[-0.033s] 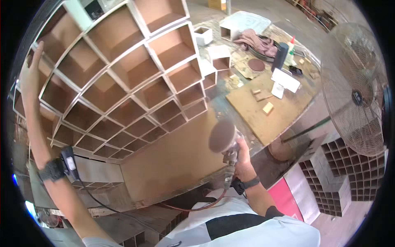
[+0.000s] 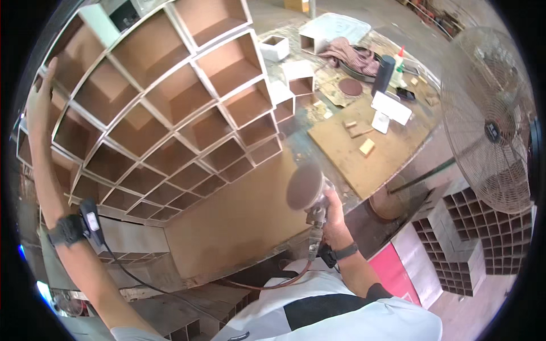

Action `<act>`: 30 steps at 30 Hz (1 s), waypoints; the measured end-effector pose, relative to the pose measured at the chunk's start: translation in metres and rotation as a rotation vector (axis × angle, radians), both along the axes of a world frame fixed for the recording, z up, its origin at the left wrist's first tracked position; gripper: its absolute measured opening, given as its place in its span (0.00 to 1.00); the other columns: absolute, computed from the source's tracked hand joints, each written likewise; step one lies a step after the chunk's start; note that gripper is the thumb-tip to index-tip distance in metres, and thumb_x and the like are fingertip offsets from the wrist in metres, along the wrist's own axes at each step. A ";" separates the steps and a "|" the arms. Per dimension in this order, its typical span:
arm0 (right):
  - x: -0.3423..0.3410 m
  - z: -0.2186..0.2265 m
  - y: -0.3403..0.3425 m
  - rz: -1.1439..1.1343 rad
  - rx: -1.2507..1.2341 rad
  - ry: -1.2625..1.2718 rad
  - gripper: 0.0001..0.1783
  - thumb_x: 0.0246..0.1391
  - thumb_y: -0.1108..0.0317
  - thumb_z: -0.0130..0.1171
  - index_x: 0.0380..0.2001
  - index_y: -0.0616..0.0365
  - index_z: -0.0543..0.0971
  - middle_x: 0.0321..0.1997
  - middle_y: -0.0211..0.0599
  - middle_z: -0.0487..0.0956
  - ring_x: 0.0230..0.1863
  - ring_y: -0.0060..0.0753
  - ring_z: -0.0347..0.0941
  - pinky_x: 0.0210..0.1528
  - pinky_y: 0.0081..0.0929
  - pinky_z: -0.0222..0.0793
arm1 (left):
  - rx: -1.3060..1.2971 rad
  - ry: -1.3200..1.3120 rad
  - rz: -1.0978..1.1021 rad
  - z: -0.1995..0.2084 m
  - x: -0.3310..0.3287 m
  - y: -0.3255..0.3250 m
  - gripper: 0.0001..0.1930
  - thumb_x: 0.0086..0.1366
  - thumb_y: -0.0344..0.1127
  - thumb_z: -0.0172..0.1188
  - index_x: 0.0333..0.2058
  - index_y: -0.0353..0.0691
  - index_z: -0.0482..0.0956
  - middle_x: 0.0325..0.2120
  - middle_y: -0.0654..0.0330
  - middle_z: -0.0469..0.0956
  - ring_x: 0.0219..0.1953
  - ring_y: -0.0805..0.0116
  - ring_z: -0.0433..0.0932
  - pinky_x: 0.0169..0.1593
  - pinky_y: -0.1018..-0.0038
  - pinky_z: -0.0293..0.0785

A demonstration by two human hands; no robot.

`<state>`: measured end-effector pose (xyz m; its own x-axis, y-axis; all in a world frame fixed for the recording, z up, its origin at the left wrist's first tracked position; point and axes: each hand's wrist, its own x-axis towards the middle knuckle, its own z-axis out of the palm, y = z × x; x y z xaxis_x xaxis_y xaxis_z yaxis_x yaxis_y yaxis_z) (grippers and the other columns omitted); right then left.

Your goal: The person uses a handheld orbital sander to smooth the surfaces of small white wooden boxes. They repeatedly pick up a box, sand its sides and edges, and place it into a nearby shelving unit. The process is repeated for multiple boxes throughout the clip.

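Observation:
My right hand (image 2: pixel 335 213) is closed around an air-powered disc sander (image 2: pixel 314 215). Its round brown pad (image 2: pixel 303 186) is raised and faces the big wooden compartment rack, apart from it. A reddish hose (image 2: pixel 284 286) runs from the sander's lower end past my front. The rack (image 2: pixel 139 91), with white-edged square cells and brown insides, stands tilted on the bench at the left. At the rack's far left edge, my left hand (image 2: pixel 40 102) grips the frame; one finger points up along it and the others are partly hidden. A black strap with a small device circles my left wrist.
Small white boxes (image 2: pixel 298 71) stand right of the rack. On the bench lie a board (image 2: pixel 372 162) with wood blocks, a sanding disc (image 2: pixel 350 87), a cloth (image 2: pixel 351 55), a glue bottle (image 2: pixel 398 59) and a dark cylinder (image 2: pixel 384 74). A large fan (image 2: pixel 492 131) and more racks (image 2: pixel 455 250) are at right.
The rack and bench items sit slightly further left in the picture, as the view has shifted a little. Both hands keep their holds, and the sander has barely moved.

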<state>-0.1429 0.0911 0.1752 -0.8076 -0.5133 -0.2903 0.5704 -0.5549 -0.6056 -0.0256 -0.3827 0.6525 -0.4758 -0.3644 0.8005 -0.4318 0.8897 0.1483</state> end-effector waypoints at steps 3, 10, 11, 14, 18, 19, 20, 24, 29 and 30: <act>-0.017 0.010 0.027 -0.084 -0.058 0.007 0.30 0.60 0.51 0.56 0.60 0.55 0.66 0.45 0.35 0.76 0.36 0.26 0.76 0.32 0.24 0.75 | 0.355 0.082 -0.215 -0.001 -0.046 -0.004 0.27 0.66 0.50 0.61 0.52 0.33 0.78 0.50 0.55 0.79 0.52 0.65 0.76 0.59 0.73 0.67; -0.048 0.012 0.083 -0.138 -0.063 0.023 0.32 0.59 0.51 0.57 0.61 0.57 0.65 0.46 0.35 0.76 0.39 0.25 0.76 0.33 0.24 0.75 | 0.931 0.237 -0.233 -0.011 -0.074 -0.033 0.21 0.65 0.45 0.61 0.51 0.36 0.78 0.44 0.57 0.80 0.46 0.65 0.78 0.45 0.70 0.77; -0.050 0.014 0.089 -0.143 -0.060 0.023 0.33 0.59 0.51 0.57 0.62 0.56 0.65 0.47 0.34 0.76 0.39 0.25 0.76 0.33 0.24 0.75 | 0.943 0.233 -0.191 -0.013 -0.079 -0.024 0.22 0.65 0.45 0.61 0.51 0.36 0.78 0.44 0.57 0.80 0.46 0.65 0.78 0.45 0.70 0.77; -0.056 0.020 0.104 -0.122 -0.065 0.007 0.34 0.58 0.50 0.58 0.62 0.56 0.64 0.47 0.34 0.75 0.40 0.25 0.76 0.34 0.24 0.75 | 0.781 0.310 -0.129 -0.020 -0.081 0.035 0.22 0.66 0.44 0.56 0.52 0.34 0.77 0.44 0.56 0.80 0.45 0.63 0.79 0.46 0.67 0.76; -0.068 0.021 0.120 -0.115 -0.029 -0.016 0.34 0.58 0.50 0.58 0.63 0.53 0.65 0.48 0.34 0.75 0.40 0.26 0.75 0.33 0.25 0.75 | 0.597 0.390 -0.133 -0.053 -0.080 0.064 0.21 0.66 0.41 0.56 0.53 0.33 0.75 0.46 0.54 0.78 0.47 0.61 0.77 0.49 0.66 0.74; -0.071 0.022 0.122 -0.115 -0.012 -0.020 0.34 0.58 0.50 0.58 0.63 0.52 0.65 0.48 0.34 0.75 0.40 0.26 0.75 0.33 0.25 0.74 | 0.543 0.418 -0.139 -0.065 -0.077 0.071 0.21 0.66 0.41 0.56 0.53 0.33 0.75 0.47 0.54 0.78 0.47 0.61 0.77 0.50 0.65 0.73; -0.077 0.021 0.126 -0.116 0.003 -0.004 0.34 0.58 0.50 0.58 0.63 0.52 0.65 0.48 0.34 0.75 0.39 0.27 0.75 0.33 0.26 0.74 | 0.495 0.457 -0.160 -0.082 -0.073 0.085 0.21 0.66 0.40 0.56 0.53 0.32 0.74 0.47 0.54 0.77 0.48 0.61 0.77 0.50 0.65 0.73; -0.107 0.016 0.132 -0.085 0.060 0.060 0.33 0.58 0.52 0.59 0.63 0.52 0.65 0.48 0.35 0.76 0.38 0.28 0.75 0.32 0.26 0.74 | 0.464 0.697 -0.204 -0.188 -0.010 0.160 0.21 0.67 0.38 0.56 0.54 0.32 0.73 0.49 0.52 0.76 0.50 0.59 0.75 0.54 0.64 0.71; -0.131 0.054 0.120 0.127 0.137 0.275 0.32 0.55 0.58 0.62 0.62 0.54 0.67 0.46 0.39 0.76 0.41 0.28 0.75 0.38 0.28 0.75 | 0.862 0.944 -0.083 -0.402 0.077 0.260 0.21 0.67 0.35 0.56 0.55 0.30 0.71 0.52 0.50 0.74 0.52 0.58 0.74 0.58 0.62 0.69; -0.135 0.068 0.115 0.169 0.193 0.347 0.32 0.54 0.59 0.62 0.61 0.54 0.68 0.48 0.38 0.76 0.42 0.28 0.75 0.40 0.28 0.75 | 0.967 0.965 -0.072 -0.445 0.086 0.283 0.21 0.67 0.34 0.56 0.56 0.30 0.70 0.52 0.50 0.74 0.53 0.57 0.73 0.58 0.62 0.68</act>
